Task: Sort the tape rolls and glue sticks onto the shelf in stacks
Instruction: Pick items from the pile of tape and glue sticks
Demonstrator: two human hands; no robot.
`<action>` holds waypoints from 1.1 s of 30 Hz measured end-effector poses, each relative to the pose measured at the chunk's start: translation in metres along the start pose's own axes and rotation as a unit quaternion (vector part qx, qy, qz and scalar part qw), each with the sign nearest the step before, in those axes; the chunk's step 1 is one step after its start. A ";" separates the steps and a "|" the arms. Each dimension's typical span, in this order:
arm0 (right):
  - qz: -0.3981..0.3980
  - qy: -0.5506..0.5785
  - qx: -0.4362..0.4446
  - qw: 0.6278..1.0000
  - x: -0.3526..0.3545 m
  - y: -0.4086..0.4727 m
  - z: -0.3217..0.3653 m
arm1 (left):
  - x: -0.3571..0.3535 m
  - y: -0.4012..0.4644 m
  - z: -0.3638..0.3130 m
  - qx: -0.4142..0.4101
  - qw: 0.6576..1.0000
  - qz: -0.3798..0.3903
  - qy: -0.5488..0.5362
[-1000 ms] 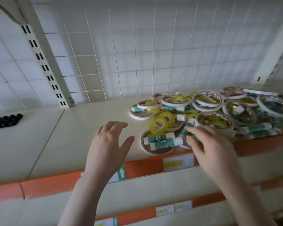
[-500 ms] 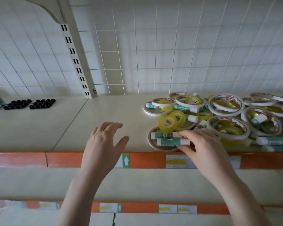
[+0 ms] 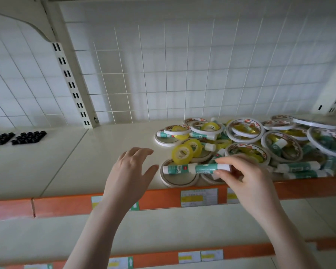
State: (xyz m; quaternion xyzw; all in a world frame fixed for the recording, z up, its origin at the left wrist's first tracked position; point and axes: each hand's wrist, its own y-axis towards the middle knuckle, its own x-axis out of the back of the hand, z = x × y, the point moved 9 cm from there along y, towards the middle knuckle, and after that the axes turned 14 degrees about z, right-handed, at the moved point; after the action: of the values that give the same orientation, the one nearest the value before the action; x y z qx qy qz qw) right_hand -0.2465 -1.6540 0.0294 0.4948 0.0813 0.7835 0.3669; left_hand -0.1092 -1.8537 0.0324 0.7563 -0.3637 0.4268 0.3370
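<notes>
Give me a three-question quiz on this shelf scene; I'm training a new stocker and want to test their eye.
1. True or false: the left hand holds a tape roll.
2. What does the right hand pinch? A) a yellow tape roll B) glue sticks C) a price label
3. Fill in: the small black items sit on the shelf to the ____ of the pile.

Key
1. False; it hovers open, holding nothing.
2. B; two, it seems.
3. Left, past the upright.

Matt cream shelf (image 3: pixel 113 152), glossy yellow tape roll (image 3: pixel 182 153), white wire-grid back panel (image 3: pixel 182 74)
</notes>
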 end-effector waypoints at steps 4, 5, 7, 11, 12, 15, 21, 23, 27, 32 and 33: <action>-0.054 -0.020 0.000 0.998 0.025 -0.009 -0.007 | -0.010 0.012 -0.024 -0.042 0.999 0.020 0.004; -0.064 -0.022 0.000 0.998 0.030 -0.011 -0.010 | -0.014 0.015 -0.031 -0.053 0.998 0.029 0.003; -0.083 -0.026 -0.003 0.996 0.039 -0.015 -0.015 | -0.023 0.020 -0.046 -0.080 0.995 0.053 0.011; -0.112 -0.032 -0.003 0.993 0.050 -0.020 -0.019 | -0.043 0.027 -0.069 -0.125 0.986 0.094 0.052; -0.115 -0.033 0.000 0.993 0.051 -0.021 -0.019 | -0.047 0.028 -0.073 -0.131 0.985 0.100 0.058; -0.119 -0.030 0.003 0.992 0.053 -0.024 -0.021 | -0.052 0.030 -0.080 -0.143 0.983 0.099 0.063; -0.123 -0.020 0.011 0.992 0.052 -0.025 -0.024 | -0.055 0.035 -0.076 -0.141 0.984 0.079 0.075; -0.123 -0.015 0.012 0.992 0.050 -0.025 -0.026 | -0.056 0.036 -0.077 -0.151 0.982 0.075 0.088; -0.111 -0.006 0.010 0.994 0.045 -0.022 -0.032 | -0.052 0.035 -0.083 -0.166 0.978 0.045 0.120; -0.103 0.010 0.017 0.994 0.043 -0.020 -0.033 | -0.034 0.030 -0.079 -0.130 0.989 -0.010 0.070; -0.102 0.011 0.013 0.995 0.042 -0.019 -0.033 | -0.030 0.029 -0.076 -0.123 0.990 -0.017 0.060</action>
State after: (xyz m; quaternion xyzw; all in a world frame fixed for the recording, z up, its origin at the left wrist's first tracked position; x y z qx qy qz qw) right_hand -0.2750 -1.6045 0.0337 0.4804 0.1457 0.7463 0.4371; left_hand -0.1751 -1.7980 0.0427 0.6884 -0.3794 0.4178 0.4558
